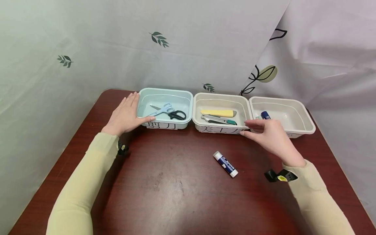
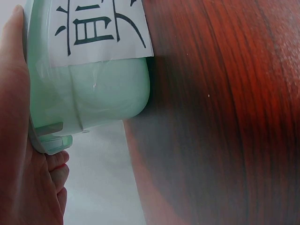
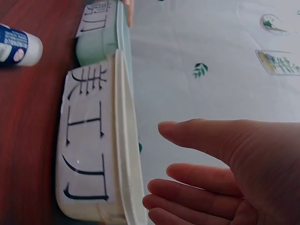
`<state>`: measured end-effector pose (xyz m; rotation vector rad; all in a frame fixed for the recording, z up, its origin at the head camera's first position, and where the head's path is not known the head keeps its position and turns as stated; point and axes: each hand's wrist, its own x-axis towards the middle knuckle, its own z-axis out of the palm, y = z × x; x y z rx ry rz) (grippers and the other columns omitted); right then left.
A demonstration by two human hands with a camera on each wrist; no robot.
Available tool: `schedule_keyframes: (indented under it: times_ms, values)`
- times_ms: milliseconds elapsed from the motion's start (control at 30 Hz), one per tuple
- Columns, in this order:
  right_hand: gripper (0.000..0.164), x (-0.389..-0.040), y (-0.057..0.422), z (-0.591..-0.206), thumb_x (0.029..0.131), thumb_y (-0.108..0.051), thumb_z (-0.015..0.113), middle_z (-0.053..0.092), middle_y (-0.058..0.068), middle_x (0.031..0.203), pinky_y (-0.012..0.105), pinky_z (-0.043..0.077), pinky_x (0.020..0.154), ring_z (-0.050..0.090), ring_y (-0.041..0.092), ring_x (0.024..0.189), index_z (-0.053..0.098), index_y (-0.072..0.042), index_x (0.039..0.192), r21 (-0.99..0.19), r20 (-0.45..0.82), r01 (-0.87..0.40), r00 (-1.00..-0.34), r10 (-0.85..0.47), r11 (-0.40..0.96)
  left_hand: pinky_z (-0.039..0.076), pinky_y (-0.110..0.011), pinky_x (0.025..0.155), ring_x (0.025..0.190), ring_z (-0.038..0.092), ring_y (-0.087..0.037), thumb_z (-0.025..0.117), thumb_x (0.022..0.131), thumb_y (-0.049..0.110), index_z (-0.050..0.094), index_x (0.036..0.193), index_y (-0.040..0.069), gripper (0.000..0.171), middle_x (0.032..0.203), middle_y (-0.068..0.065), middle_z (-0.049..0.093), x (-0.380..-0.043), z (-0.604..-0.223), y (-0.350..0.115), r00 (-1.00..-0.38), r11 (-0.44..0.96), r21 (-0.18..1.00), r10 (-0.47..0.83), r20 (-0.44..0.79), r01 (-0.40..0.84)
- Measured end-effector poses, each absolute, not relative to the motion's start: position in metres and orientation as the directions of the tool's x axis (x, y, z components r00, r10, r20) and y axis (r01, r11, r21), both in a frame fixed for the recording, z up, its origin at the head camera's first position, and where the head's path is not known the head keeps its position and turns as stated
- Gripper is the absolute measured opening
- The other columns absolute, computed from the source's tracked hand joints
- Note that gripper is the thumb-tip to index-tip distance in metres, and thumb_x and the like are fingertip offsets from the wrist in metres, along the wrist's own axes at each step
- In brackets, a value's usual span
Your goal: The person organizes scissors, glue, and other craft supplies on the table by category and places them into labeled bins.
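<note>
My left hand (image 1: 124,114) rests on the left end of the light blue basket (image 1: 188,94), fingers straight along its side and thumb on the front rim. Inside lie light blue scissors (image 1: 164,109) and black-handled scissors (image 1: 178,115). My right hand (image 1: 271,135) hovers at the front between the middle cream basket (image 1: 223,96) and the right cream basket (image 1: 305,122), thumb and fingers apart, holding nothing. A yellow utility knife (image 1: 217,113) and slimmer utility knives (image 1: 218,119) lie in the middle basket. A glue stick (image 1: 225,164) lies on the table before the baskets.
The three baskets stand in a row at the back of the dark red table (image 1: 164,182). A blue-capped stick (image 1: 265,115) is in the right one, partly hidden by my hand. Labels (image 3: 86,136) are on the basket fronts. Behind hangs a pale leaf-patterned cloth (image 1: 188,49).
</note>
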<state>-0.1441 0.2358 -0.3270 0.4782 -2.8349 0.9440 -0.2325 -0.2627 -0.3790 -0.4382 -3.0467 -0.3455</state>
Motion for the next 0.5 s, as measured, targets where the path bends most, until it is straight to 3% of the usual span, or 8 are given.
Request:
schedule_keyframes:
  times_ms: [133,367,500]
  values:
    - [0.042,-0.141,0.231,-0.332,0.086,-0.03,0.085,0.075,0.013,0.109,0.014,0.055,0.075,0.074,0.025,0.096,0.077,-0.003,0.118,-0.591,0.158,-0.313,-0.949,-0.274,0.743,0.005,-0.049,0.124,0.154,0.007,-0.036,0.051,0.086,0.082,0.008,0.16,-0.006,0.123,0.166,-0.026,0.012,-0.233,-0.379,-0.263,-0.959,0.936,0.212,0.273,0.075,0.282]
    - [0.044,-0.137,0.224,-0.341,0.085,-0.03,0.086,0.075,0.012,0.108,0.033,0.06,0.077,0.075,0.023,0.093,0.076,-0.002,0.118,-0.594,0.122,-0.318,-0.943,-0.308,0.739,0.003,-0.047,0.124,0.154,0.006,-0.036,0.051,0.086,0.082,0.007,0.16,-0.006,0.123,0.166,-0.026,0.011,-0.232,-0.378,-0.262,-0.96,0.934,0.222,0.272,0.068,0.28]
    - [0.044,-0.133,0.222,-0.345,0.085,-0.028,0.086,0.075,0.013,0.109,0.038,0.061,0.078,0.074,0.025,0.094,0.076,-0.002,0.119,-0.614,0.1,-0.309,-0.943,-0.317,0.726,0.003,-0.047,0.124,0.154,0.006,-0.036,0.051,0.086,0.082,0.007,0.16,-0.006,0.123,0.166,-0.026,0.011,-0.232,-0.378,-0.262,-0.96,0.933,0.223,0.273,0.07,0.282]
